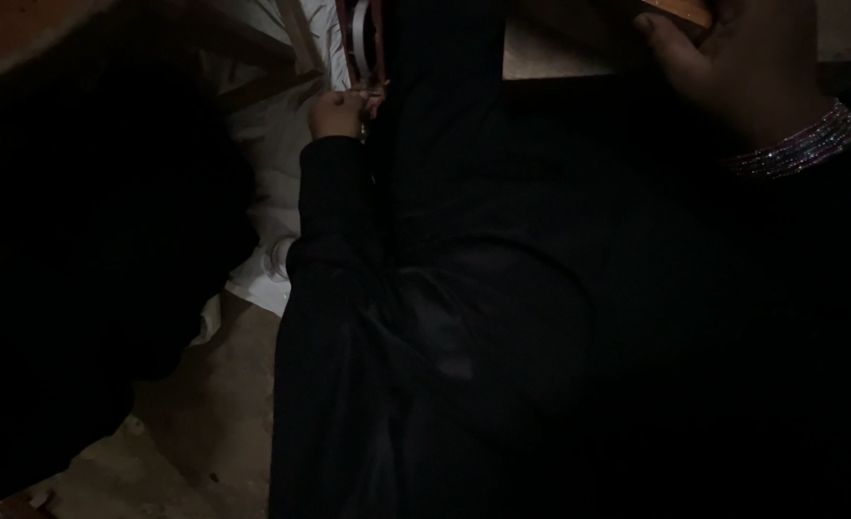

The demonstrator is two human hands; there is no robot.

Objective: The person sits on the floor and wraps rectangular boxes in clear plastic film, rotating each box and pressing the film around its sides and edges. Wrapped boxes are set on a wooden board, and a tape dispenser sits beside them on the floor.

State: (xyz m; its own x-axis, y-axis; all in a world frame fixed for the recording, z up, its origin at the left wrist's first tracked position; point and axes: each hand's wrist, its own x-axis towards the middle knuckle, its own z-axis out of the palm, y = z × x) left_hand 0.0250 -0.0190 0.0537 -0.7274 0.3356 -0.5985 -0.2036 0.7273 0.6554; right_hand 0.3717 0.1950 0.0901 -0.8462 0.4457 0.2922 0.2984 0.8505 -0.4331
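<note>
Black cloth (560,317) under both hands, left hand (337,111) pinching its edge.

Left hand (337,111) lies left of the cloth (541,308); right hand (733,67) on its far right.

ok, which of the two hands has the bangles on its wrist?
The right hand, top right, resting on black fabric: a stack of glittery pink-silver bangles circles its wrist. The left hand emerges from a black sleeve, no bangles visible.
</note>
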